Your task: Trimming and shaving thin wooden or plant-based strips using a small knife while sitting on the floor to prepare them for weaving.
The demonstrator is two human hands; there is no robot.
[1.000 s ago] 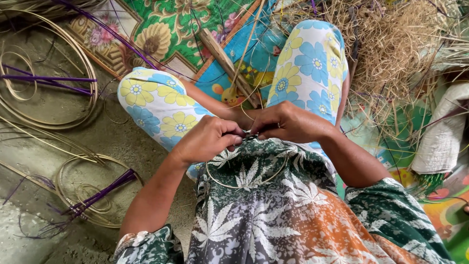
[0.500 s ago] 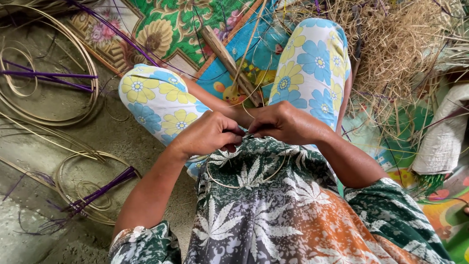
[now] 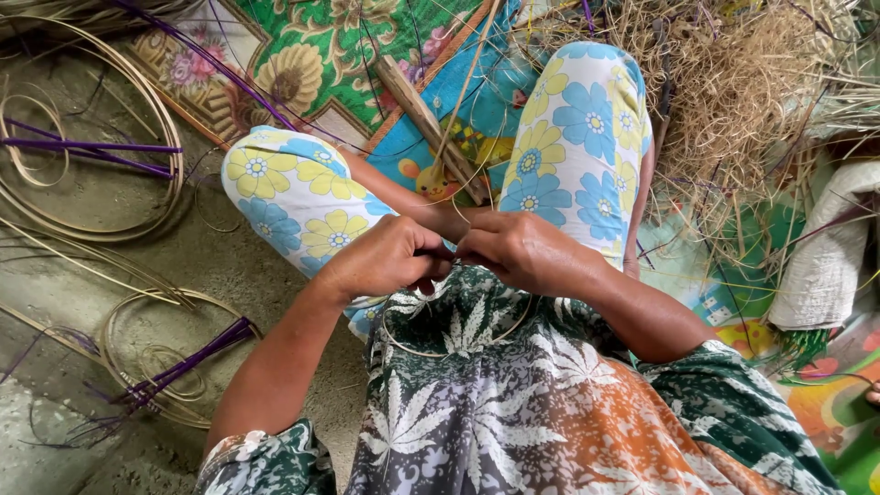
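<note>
Coiled pale cane hoops (image 3: 87, 165) are laid on the bare floor (image 3: 229, 266) at left, with purple strips (image 3: 92, 148) across them. A second coil (image 3: 151, 367) is seen lower left, a purple bundle (image 3: 188, 357) over it. A floral mat (image 3: 302, 64) is spread at top, a wooden stick (image 3: 426, 119) resting on it. Dry straw (image 3: 733, 101) is heaped at upper right, a whitish sack (image 3: 825, 266) beside it.

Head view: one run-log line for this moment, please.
left hand: pinching thin pale strip | right hand: pinching same strip | over lap

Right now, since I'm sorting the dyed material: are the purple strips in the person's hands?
No: the purple strips lie on the floor among coiled cane, while both hands pinch a thin pale strip.
</note>
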